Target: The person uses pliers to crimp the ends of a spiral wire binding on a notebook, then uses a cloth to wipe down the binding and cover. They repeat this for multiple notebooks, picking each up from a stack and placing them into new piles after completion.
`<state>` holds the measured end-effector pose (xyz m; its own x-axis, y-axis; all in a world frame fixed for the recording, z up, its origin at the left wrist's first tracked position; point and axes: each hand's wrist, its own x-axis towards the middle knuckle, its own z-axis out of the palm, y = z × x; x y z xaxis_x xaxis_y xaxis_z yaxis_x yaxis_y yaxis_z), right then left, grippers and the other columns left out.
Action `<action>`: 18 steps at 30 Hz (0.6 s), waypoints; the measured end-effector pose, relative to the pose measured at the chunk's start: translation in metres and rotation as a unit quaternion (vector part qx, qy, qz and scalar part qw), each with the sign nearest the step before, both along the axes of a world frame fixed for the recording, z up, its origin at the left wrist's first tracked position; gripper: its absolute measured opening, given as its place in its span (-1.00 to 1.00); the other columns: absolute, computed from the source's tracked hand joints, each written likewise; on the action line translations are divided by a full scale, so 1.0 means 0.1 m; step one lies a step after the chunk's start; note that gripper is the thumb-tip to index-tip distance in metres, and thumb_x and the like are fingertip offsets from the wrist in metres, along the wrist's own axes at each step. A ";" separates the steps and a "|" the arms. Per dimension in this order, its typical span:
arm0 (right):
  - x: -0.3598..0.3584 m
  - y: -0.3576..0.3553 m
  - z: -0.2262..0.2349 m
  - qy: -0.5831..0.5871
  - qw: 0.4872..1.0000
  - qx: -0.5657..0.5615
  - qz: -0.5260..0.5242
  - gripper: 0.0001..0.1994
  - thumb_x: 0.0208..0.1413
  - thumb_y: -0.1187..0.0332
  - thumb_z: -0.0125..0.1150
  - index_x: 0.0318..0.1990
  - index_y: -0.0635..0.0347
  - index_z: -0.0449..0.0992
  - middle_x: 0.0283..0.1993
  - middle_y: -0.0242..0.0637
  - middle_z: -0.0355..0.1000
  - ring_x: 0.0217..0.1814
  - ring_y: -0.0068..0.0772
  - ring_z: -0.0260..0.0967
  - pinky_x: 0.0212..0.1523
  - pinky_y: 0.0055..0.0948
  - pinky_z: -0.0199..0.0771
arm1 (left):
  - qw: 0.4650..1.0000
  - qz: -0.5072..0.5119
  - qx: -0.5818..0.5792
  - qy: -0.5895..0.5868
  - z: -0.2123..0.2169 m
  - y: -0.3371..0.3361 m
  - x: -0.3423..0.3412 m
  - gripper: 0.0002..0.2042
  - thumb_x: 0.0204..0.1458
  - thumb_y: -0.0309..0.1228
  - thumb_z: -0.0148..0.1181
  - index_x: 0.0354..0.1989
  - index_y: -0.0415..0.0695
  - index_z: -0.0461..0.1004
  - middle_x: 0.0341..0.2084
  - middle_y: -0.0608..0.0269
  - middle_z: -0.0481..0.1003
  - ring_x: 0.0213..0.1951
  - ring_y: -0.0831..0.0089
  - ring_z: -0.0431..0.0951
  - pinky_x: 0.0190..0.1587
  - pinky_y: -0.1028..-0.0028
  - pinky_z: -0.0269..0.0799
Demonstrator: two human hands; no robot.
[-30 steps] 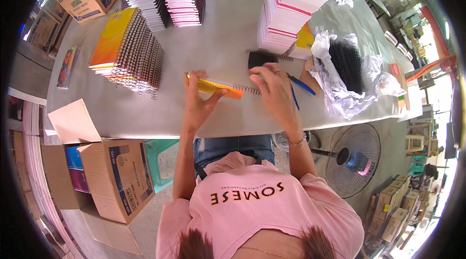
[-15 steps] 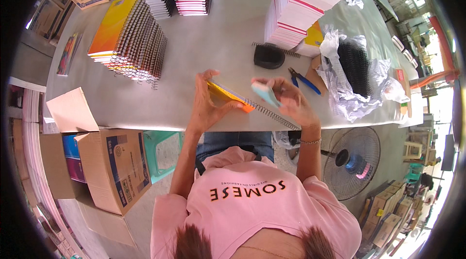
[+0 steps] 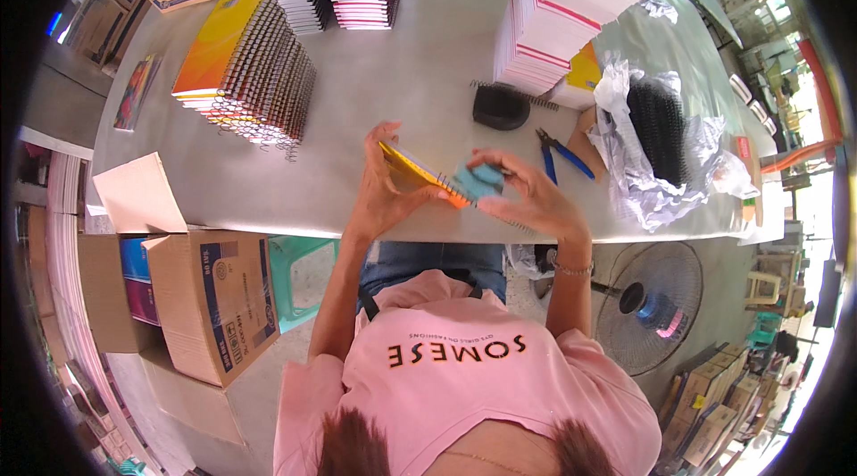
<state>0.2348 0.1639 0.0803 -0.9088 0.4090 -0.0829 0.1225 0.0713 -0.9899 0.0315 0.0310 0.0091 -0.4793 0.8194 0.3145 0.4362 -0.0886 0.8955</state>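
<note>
My left hand [image 3: 386, 188] is closed around a yellow and orange notebook [image 3: 409, 169], held on edge above the near side of the table. A dark wire spiral coil [image 3: 444, 179] sits at the notebook's right end, and its tail runs on under my right hand. In my right hand [image 3: 528, 194] is a light teal block or pad [image 3: 479, 179], its exact kind unclear, pressed against the coil beside the notebook. Blue-handled pliers [image 3: 564, 158] lie on the table beyond my right hand. A black, cup-like holder [image 3: 500, 107] stands left of them.
Spiral-bound yellow notebooks [image 3: 245, 74] are stacked at left. Tall stacks of white, red-edged pads [image 3: 562, 12] rise at far right. Crumpled plastic [image 3: 616, 181] wraps black coils [image 3: 656, 128]. An open carton [image 3: 214, 306] and a fan [image 3: 652, 302] stand below the table edge.
My right hand has brought the teal block left and down onto the coil by the notebook. My left hand keeps its grip on the notebook. The view has shifted slightly.
</note>
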 end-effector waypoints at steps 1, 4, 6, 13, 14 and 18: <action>0.00 0.01 -0.02 0.018 0.999 -0.030 -0.004 -0.50 0.04 0.40 0.38 0.15 0.20 0.38 0.13 -0.31 0.30 0.21 -0.52 0.24 0.25 -0.42 0.26 | 1.000 -0.003 -0.005 -0.010 0.03 0.01 0.01 0.10 -0.48 -0.32 0.68 0.28 -0.10 0.01 0.05 0.18 0.18 0.09 0.22 0.26 0.18 0.26 0.25; -0.03 0.02 -0.05 0.030 0.998 -0.060 -0.013 -0.54 0.05 0.35 0.37 0.11 0.22 0.41 0.11 -0.31 0.31 0.18 -0.52 0.24 0.21 -0.41 0.29 | 0.999 -0.012 -0.020 -0.040 0.10 0.00 0.01 0.14 -0.50 -0.30 0.69 0.31 -0.10 -0.02 0.07 0.15 0.16 0.09 0.20 0.26 0.18 0.27 0.25; -0.08 0.01 0.01 -0.021 1.000 0.002 -0.019 -0.56 0.06 0.33 0.37 0.08 0.24 0.42 0.09 -0.30 0.32 0.15 -0.51 0.25 0.19 -0.40 0.30 | 0.998 -0.018 -0.028 -0.057 0.08 -0.02 -0.02 0.16 -0.51 -0.26 0.70 0.30 -0.14 -0.04 0.17 0.08 0.13 0.15 0.12 0.25 0.21 0.26 0.25; -0.19 -0.05 -0.11 -0.111 0.971 0.201 -0.062 -0.58 0.05 0.36 0.38 0.05 0.31 0.44 0.02 -0.35 0.36 0.03 -0.59 0.31 0.08 -0.51 0.36 | 0.992 -0.042 -0.041 -0.114 0.07 -0.03 -0.06 0.17 -0.53 -0.27 0.71 0.30 -0.11 -0.04 0.15 0.12 0.14 0.10 0.15 0.26 0.19 0.25 0.27; -0.18 -0.03 -0.12 -0.073 0.989 0.103 -0.072 -0.60 0.06 0.35 0.38 0.03 0.29 0.46 0.01 -0.35 0.36 -0.04 -0.61 0.32 0.01 -0.54 0.38 | 0.992 -0.043 -0.044 -0.114 0.08 -0.02 -0.06 0.17 -0.52 -0.27 0.71 0.30 -0.11 -0.03 0.15 0.12 0.14 0.10 0.16 0.27 0.19 0.25 0.27; -0.15 -0.04 -0.06 -0.013 1.000 -0.022 0.012 -0.62 0.06 0.35 0.38 0.02 0.28 0.49 -0.03 -0.38 0.39 -0.14 -0.65 0.36 -0.11 -0.59 0.41 | 0.992 -0.046 -0.024 -0.113 0.03 0.00 -0.06 0.16 -0.53 -0.29 0.71 0.30 -0.11 -0.03 0.14 0.12 0.14 0.08 0.17 0.27 0.17 0.26 0.28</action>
<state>0.2203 0.1595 0.0745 -0.9155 0.3831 -0.1232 0.1461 0.0311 -0.9888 0.0256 0.0309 0.0121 -0.4549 0.8747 0.1671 0.2159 -0.0737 0.9736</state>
